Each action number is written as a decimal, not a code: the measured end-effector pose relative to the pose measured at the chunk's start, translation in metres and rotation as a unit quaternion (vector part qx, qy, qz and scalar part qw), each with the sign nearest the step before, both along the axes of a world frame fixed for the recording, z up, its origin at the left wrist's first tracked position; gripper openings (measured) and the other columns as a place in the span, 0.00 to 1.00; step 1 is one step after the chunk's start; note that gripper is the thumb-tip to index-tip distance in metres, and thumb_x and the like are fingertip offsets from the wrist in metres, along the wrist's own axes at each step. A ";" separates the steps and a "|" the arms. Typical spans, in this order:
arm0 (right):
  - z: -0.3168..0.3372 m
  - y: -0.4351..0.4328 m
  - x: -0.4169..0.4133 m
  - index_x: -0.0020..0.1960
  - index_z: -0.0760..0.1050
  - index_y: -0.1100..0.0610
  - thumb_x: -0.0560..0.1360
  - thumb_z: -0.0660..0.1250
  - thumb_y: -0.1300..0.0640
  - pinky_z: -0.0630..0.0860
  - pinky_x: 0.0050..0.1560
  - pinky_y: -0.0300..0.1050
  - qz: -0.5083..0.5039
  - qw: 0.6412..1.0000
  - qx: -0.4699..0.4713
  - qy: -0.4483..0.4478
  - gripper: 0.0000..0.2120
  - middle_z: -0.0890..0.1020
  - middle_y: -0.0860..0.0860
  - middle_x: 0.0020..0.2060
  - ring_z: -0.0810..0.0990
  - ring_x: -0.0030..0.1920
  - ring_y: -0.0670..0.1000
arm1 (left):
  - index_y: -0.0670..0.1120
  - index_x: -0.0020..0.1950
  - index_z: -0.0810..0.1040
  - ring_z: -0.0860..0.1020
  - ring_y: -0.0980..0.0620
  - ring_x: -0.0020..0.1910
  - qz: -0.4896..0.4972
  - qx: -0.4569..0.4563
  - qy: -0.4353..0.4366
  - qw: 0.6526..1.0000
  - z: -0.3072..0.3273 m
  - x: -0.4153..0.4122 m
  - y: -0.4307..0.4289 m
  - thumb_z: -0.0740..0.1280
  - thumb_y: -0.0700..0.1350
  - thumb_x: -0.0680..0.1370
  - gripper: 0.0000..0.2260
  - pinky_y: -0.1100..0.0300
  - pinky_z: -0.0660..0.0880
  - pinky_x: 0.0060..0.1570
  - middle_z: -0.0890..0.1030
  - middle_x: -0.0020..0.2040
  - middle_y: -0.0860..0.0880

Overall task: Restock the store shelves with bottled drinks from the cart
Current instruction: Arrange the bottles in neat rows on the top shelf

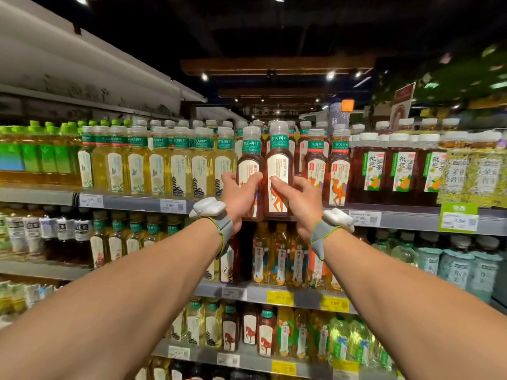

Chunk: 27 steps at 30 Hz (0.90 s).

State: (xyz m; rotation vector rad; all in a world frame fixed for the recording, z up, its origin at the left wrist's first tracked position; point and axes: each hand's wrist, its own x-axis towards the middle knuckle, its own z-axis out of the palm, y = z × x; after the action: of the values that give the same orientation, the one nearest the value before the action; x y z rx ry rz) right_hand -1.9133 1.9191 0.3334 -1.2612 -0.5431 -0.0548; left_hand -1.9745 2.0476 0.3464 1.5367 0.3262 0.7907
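I have one dark tea bottle in each hand, and I take my bearings from the price rail (406, 219) along the front of the top stocked shelf. My left hand (241, 196) has its fingers wrapped round the lower body of the left bottle (249, 160). My right hand (295, 198) grasps the right bottle (278, 165) the same way, thumb across the label. Both bottles stand upright just above the rail, side by side and nearly touching. Their bases sit at about rail height, and I cannot tell whether they rest on the shelf yet. Above the rail to the right stand the camel-label bottles (338, 171), which look like the same drink. Above it to the left are the yellow tea bottles (200, 165). I judge the slot I want is the gap between those two groups. To do this well I would lift the bases clear of the rail and keep both bottles vertical. I would push them straight back, labels facing out, with the right bottle beside the camel row. The main risk is knocking a neighbour, so I would let go only once each base sits flat.
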 end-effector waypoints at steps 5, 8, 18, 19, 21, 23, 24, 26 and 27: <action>0.012 0.016 0.015 0.59 0.82 0.54 0.72 0.78 0.49 0.82 0.56 0.58 -0.018 0.999 -0.011 -0.033 0.18 0.87 0.51 0.51 0.86 0.52 0.53 | 0.52 0.63 0.65 0.83 0.46 0.50 0.024 0.071 -0.050 0.996 0.011 0.015 0.016 0.72 0.58 0.75 0.24 0.44 0.82 0.53 0.82 0.52 0.49; 0.025 0.025 0.023 0.69 0.77 0.56 0.74 0.77 0.52 0.80 0.60 0.45 -0.089 0.991 -0.052 -0.081 0.26 0.85 0.46 0.57 0.83 0.57 0.48 | 0.51 0.64 0.68 0.79 0.51 0.54 0.058 0.138 -0.072 0.986 0.021 0.024 0.023 0.72 0.53 0.77 0.20 0.54 0.77 0.56 0.77 0.54 0.53; 0.019 0.046 0.053 0.75 0.68 0.57 0.77 0.74 0.54 0.69 0.66 0.41 -0.217 0.956 -0.137 -0.141 0.30 0.78 0.50 0.67 0.76 0.66 0.50 | 0.45 0.70 0.76 0.77 0.43 0.62 0.121 0.243 0.001 0.963 0.029 0.055 0.042 0.76 0.54 0.74 0.27 0.51 0.73 0.63 0.78 0.64 0.43; 0.020 0.047 0.055 0.75 0.69 0.56 0.77 0.74 0.54 0.70 0.65 0.41 -0.215 0.956 -0.140 -0.144 0.29 0.78 0.48 0.66 0.76 0.64 0.49 | 0.45 0.70 0.76 0.77 0.43 0.62 0.125 0.245 -0.002 0.961 0.029 0.057 0.043 0.76 0.53 0.74 0.27 0.51 0.73 0.63 0.79 0.64 0.43; 0.021 0.047 0.059 0.71 0.73 0.56 0.77 0.73 0.55 0.74 0.65 0.46 -0.208 0.956 -0.146 -0.149 0.24 0.80 0.48 0.62 0.79 0.61 0.49 | 0.47 0.71 0.77 0.77 0.43 0.63 0.135 0.257 -0.005 0.957 0.032 0.057 0.043 0.77 0.52 0.74 0.27 0.52 0.73 0.62 0.80 0.64 0.44; 0.020 0.049 0.064 0.68 0.75 0.56 0.77 0.73 0.55 0.76 0.64 0.50 -0.203 0.957 -0.150 -0.144 0.21 0.83 0.51 0.60 0.80 0.60 0.52 | 0.47 0.73 0.76 0.77 0.43 0.65 0.136 0.271 0.007 0.953 0.036 0.061 0.044 0.77 0.51 0.74 0.28 0.51 0.73 0.63 0.80 0.65 0.44; 0.018 0.050 0.066 0.68 0.75 0.56 0.77 0.73 0.55 0.76 0.64 0.49 -0.206 0.957 -0.153 -0.137 0.21 0.83 0.52 0.60 0.80 0.60 0.52 | 0.47 0.73 0.75 0.76 0.43 0.66 0.134 0.276 0.017 0.952 0.035 0.063 0.045 0.77 0.51 0.75 0.29 0.51 0.73 0.64 0.80 0.66 0.44; 0.014 0.052 0.070 0.69 0.75 0.56 0.77 0.73 0.54 0.76 0.63 0.48 -0.216 0.954 -0.169 -0.124 0.22 0.82 0.52 0.61 0.80 0.61 0.53 | 0.47 0.74 0.73 0.75 0.41 0.67 0.138 0.288 0.043 0.947 0.031 0.066 0.045 0.76 0.50 0.76 0.28 0.51 0.73 0.64 0.79 0.68 0.43; 0.012 0.053 0.072 0.70 0.74 0.56 0.77 0.73 0.53 0.75 0.64 0.49 -0.217 0.953 -0.177 -0.116 0.23 0.82 0.52 0.62 0.80 0.62 0.53 | 0.46 0.75 0.72 0.75 0.41 0.67 0.144 0.299 0.057 0.942 0.027 0.067 0.044 0.74 0.50 0.77 0.27 0.51 0.73 0.64 0.78 0.68 0.43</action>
State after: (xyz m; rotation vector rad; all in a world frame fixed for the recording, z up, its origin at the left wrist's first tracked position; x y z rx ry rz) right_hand -1.8414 1.9718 0.3457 -1.7242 -0.4801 -0.4989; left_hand -1.9077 2.0915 0.3733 2.1428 0.4261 1.0989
